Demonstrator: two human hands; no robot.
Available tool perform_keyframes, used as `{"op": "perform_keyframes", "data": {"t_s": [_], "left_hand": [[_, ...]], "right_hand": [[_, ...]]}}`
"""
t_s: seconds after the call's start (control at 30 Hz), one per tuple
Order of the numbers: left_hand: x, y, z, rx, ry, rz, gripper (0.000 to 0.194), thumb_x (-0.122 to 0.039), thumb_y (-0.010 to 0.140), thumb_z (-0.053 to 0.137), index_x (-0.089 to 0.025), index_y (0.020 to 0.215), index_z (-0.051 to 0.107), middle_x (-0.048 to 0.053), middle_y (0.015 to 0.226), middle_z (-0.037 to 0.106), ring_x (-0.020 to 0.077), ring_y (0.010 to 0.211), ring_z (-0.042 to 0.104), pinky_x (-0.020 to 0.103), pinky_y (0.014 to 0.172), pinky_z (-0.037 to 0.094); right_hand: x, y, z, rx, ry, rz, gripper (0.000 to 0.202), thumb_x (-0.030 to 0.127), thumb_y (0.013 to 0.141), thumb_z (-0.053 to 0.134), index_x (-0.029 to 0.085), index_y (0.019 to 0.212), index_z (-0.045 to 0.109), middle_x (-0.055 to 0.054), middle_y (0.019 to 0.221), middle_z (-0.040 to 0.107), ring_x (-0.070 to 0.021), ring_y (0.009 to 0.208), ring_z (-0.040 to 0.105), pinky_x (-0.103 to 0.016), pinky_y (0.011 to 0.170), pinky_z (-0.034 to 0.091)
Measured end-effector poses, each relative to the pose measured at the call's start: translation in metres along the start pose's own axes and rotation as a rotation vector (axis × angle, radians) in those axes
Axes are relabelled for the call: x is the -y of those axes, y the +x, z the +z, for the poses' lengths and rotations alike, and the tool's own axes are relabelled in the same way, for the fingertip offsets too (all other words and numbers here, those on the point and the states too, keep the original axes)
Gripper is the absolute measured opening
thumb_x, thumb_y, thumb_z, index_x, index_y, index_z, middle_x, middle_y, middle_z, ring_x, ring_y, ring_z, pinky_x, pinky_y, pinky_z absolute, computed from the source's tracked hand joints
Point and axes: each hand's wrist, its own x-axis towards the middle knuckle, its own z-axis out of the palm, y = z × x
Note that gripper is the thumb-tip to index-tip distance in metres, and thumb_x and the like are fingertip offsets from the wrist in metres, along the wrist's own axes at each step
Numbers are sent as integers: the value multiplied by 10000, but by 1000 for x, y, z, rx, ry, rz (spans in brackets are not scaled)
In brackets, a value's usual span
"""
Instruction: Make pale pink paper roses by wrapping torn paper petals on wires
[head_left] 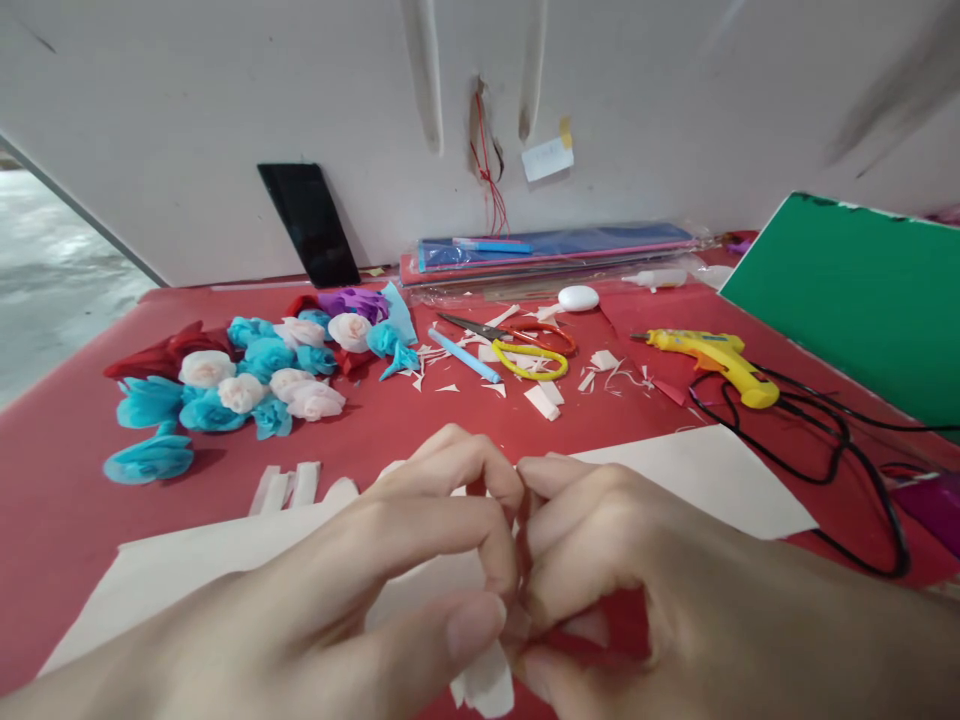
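Observation:
My left hand (405, 560) and my right hand (600, 560) meet at the front centre, fingers bent and fingertips nearly touching. Both pinch a piece of cream crepe paper (486, 685), whose lower end pokes out beneath the fingers. The exact grip is partly hidden behind the knuckles. Beneath the hands, a cream paper sheet (180, 560) lies flat on the red tabletop (45, 520), with a further pale sheet (697, 480) to the right. Cut cream strips (289, 488) rest just beyond my left hand.
Blue, white and red paper flowers (240, 375) cluster at the left. Scissors (517, 345), a light-blue pen (465, 356) and paper scraps (541, 402) lie mid-table. To the right are a yellow glue gun (709, 362), its black cord (832, 440) and a green board (862, 300). A phone (311, 225) leans against the wall.

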Motion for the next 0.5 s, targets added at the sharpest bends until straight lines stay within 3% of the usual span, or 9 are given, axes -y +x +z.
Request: {"op": "perform_keyframes", "data": {"t_s": [0.1,0.2,0.5], "left_hand": [[0,0,1,-39,2,-2,247,-371,913,537,-261,716,638,-27,794,575,128,728,591,157,705,514],[1,0,2,-29,-3,22,247,-387,901,532,-263,726,654,-7,797,590,156,728,598,183,704,529],[0,0,11,-205,-190,-23,213,-443,814,631,-292,688,712,-1,688,630,195,677,565,216,660,511]], "right_hand": [[-2,-1,-8,71,-61,-52,255,-3,731,560,170,546,531,16,719,632,-119,805,593,-208,759,512],[-2,-3,-11,50,-100,-70,260,28,764,572,170,547,570,19,719,645,-112,778,604,-210,736,529],[3,1,-10,22,-10,-166,274,-132,714,536,113,717,657,8,827,699,-73,891,635,-135,910,495]]}}
